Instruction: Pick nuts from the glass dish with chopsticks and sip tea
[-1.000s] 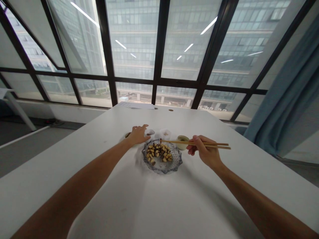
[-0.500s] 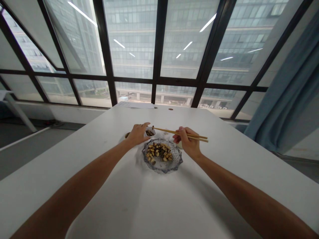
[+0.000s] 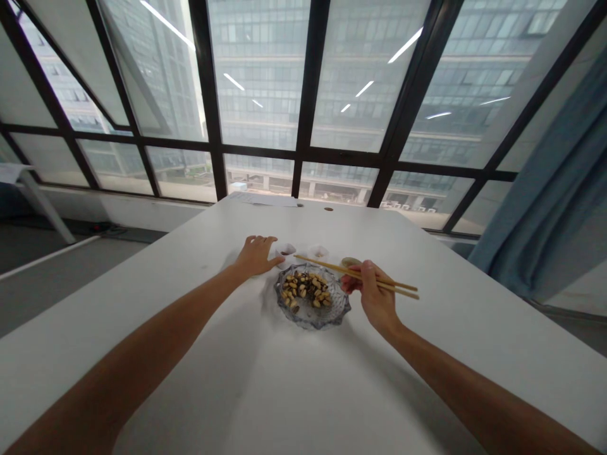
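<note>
Observer: State the change. Clock centre is the cut-glass dish (image 3: 335, 316); twelve is the window side.

Operator: The wooden chopsticks (image 3: 322, 263) have shifted from the far edge of the small white bowl (image 3: 290, 248) at eleven to its side facing three. My right hand (image 3: 378, 302), closed around them, has drawn back toward three.

Observer: Effect on the work?

Operator: I judge the tips outside the bowl's mouth, near the dish rim. Whether they pinch anything, I cannot tell.

Observer: Left hand?

Operator: My left hand (image 3: 256, 256), at ten, is open and holds nothing. Its thumb is beside the bowl; contact cannot be confirmed.

Observer: Other differences from the earlier frame?

Operator: The left hand is slightly farther toward nine. The green bowl (image 3: 349, 260) at one is less covered. Pistachios (image 3: 291, 294) and dark seeds remain in the dish.
</note>
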Tool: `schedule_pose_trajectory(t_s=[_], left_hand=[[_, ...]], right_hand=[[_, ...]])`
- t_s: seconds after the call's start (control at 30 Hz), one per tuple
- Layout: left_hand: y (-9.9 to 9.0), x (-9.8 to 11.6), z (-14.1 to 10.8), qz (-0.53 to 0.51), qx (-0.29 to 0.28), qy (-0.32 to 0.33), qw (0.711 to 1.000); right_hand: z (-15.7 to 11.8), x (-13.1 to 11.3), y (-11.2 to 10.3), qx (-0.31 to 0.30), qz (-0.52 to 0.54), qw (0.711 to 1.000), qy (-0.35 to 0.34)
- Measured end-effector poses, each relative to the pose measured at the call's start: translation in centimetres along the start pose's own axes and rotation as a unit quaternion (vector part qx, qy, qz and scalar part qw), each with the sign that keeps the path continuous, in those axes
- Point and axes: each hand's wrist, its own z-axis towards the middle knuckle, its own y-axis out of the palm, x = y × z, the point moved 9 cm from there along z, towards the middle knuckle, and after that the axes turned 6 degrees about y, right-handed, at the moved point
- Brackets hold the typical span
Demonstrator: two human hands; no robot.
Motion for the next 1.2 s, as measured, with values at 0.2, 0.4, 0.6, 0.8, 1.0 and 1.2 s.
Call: schedule_pose_trajectory(t_s=[0.2,0.4,0.6,0.8,1.0,1.2], left_hand=[[-0.8,-4.1,-4.6,-0.095,0.080,-0.095,0.988],[1.1,-6.5,-6.3,-0.207,0.098,-0.220,0.948],[1.7,-6.9,-6.9,-0.241,0.083,-0.265,0.930],[1.5,-6.8,-7.1,-0.225,0.080,-0.277,0.931],[1.3,-6.7,-7.1,-0.221,0.075,-0.274,0.933],[1.4,-6.8,-7.1,-0.223,0.076,-0.273,0.933]], right_hand=[[-3.4,1.2,2.2,-0.029,-0.131,0.987,-0.088],[-4.6,2.2,4.5,-0.023,-0.110,0.991,-0.067],[-3.2,-0.1,4.6,-0.081,-0.092,0.992,-0.042],[-2.5,-0.2,5.4,-0.232,-0.182,0.955,-0.026],[-1.3,-0.2,4.5,-0.235,-0.225,0.945,-0.029],[1.1,-2.0,2.2,-0.220,-0.252,0.942,-0.034]])
